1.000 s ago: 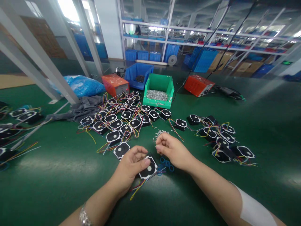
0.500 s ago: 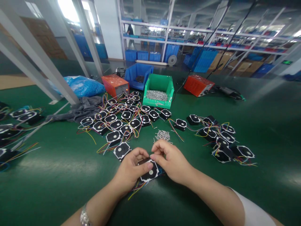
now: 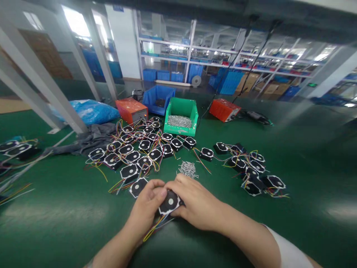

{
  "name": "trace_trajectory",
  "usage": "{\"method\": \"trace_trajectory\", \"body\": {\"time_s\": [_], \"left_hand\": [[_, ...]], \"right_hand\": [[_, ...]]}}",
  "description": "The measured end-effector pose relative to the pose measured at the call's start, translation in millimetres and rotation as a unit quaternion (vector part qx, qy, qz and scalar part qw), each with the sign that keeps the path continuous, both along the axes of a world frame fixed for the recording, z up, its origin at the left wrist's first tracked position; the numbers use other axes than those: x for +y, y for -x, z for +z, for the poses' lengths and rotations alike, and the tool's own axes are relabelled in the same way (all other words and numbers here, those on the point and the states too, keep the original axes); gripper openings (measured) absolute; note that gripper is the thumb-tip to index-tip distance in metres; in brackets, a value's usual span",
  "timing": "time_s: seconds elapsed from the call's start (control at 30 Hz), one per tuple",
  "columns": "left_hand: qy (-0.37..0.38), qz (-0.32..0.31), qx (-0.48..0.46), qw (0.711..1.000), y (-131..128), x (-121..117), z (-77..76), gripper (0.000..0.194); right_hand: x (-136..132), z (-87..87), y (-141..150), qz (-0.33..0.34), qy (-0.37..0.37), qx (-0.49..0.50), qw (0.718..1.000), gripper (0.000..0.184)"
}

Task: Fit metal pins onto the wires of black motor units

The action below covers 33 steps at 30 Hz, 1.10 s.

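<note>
Between both hands is a small black motor (image 3: 170,201) with a white-edged face and a pale round centre. Yellow and other coloured wires (image 3: 154,229) trail from its near side. My left hand (image 3: 147,203) is closed on the motor's left side, thumb at its upper corner. From the right, my right hand (image 3: 196,203) wraps the same motor, fingers over the far edge and thumb at the near right corner. Just beyond the hands lies a loose pile of silver screws (image 3: 187,169). Another motor (image 3: 138,187) sits beside my left fingers.
Several wired motors (image 3: 132,156) crowd the green tabletop (image 3: 78,208) at left, with more motors (image 3: 252,173) at right. Behind stand a green bin (image 3: 182,130) of screws, a blue bin (image 3: 158,97) and two orange boxes (image 3: 131,110) (image 3: 224,110). Cables hang at right.
My right hand has gone from pinching at the motor's far edge to wrapping its right side. My left thumb has drawn back to the corner. The camera view has shifted.
</note>
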<state>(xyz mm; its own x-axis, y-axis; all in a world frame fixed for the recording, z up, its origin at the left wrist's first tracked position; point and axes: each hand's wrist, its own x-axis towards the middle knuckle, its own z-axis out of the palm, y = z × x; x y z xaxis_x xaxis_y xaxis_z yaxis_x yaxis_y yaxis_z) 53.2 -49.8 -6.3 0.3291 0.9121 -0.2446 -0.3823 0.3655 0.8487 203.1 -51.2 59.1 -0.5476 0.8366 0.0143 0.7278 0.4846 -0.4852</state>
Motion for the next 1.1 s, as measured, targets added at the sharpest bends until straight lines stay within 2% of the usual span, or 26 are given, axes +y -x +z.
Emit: {"method": "trace_trajectory", "body": {"time_s": [0.07,0.17,0.23,0.3,0.37,0.4,0.47,0.5,0.53,0.6,0.7,0.77,0.83,0.93,1.0,1.1], "left_hand": [[-0.016,0.037,0.035,0.999,1.3,-0.8,0.5,0.037],[-0.140,0.088,0.142,0.976,3.7,-3.3,-1.1,0.046],[-0.252,0.104,0.254,0.928,4.8,-5.2,-3.2,0.051],[-0.346,0.114,0.360,0.859,5.3,-6.9,-4.4,0.056],[-0.416,0.130,0.424,0.794,5.8,-8.1,-4.5,0.057],[-0.439,0.140,0.441,0.770,6.2,-8.6,-4.3,0.056],[-0.462,0.154,0.447,0.751,7.3,-9.9,-4.7,0.052],[-0.462,0.155,0.439,0.755,7.8,-11.0,-5.4,0.049],[-0.457,0.147,0.424,0.768,8.1,-12.3,-6.4,0.047],[-0.435,0.101,0.371,0.814,7.5,-15.2,-9.0,0.040],[-0.363,-0.008,0.283,0.888,2.8,-17.0,-13.0,0.032],[-0.299,-0.058,0.237,0.923,-1.5,-14.2,-15.0,0.034],[-0.245,-0.070,0.190,0.948,-5.2,-8.8,-16.5,0.037],[-0.213,-0.020,0.128,0.968,-7.1,-0.1,-17.5,0.040],[-0.204,0.008,0.104,0.973,-6.5,3.4,-17.0,0.039],[-0.159,-0.004,0.058,0.986,-5.8,4.6,-13.1,0.036]], "right_hand": [[15.6,-2.8,-2.2,-0.006,-0.004,-0.009,1.000,0.041],[43.8,-13.6,-5.3,-0.035,-0.026,-0.049,0.998,0.045],[57.7,-23.9,-1.9,-0.051,-0.043,-0.089,0.994,0.044],[65.4,-32.7,5.1,-0.054,-0.060,-0.120,0.989,0.043],[69.5,-35.7,9.0,-0.038,-0.072,-0.131,0.988,0.043],[71.7,-34.3,7.2,-0.029,-0.073,-0.126,0.989,0.045],[78.3,-26.6,-7.9,-0.045,-0.083,-0.108,0.990,0.051],[83.2,-21.6,-21.3,-0.072,-0.093,-0.105,0.988,0.053],[89.0,-16.9,-37.8,-0.135,-0.122,-0.114,0.977,0.051],[101.3,-11.5,-75.3,-0.242,-0.175,-0.199,0.933,0.049],[114.8,-17.5,-123.2,-0.272,-0.166,-0.240,0.917,0.049],[118.6,-27.2,-140.5,-0.272,-0.148,-0.256,0.916,0.045],[119.7,-35.1,-147.0,-0.274,-0.138,-0.269,0.913,0.038],[118.8,-32.7,-145.3,-0.296,-0.144,-0.278,0.902,0.027],[114.6,-19.5,-139.8,-0.327,-0.165,-0.280,0.887,0.027],[95.6,10.8,-122.2,-0.370,-0.289,-0.210,0.858,0.046]]}}
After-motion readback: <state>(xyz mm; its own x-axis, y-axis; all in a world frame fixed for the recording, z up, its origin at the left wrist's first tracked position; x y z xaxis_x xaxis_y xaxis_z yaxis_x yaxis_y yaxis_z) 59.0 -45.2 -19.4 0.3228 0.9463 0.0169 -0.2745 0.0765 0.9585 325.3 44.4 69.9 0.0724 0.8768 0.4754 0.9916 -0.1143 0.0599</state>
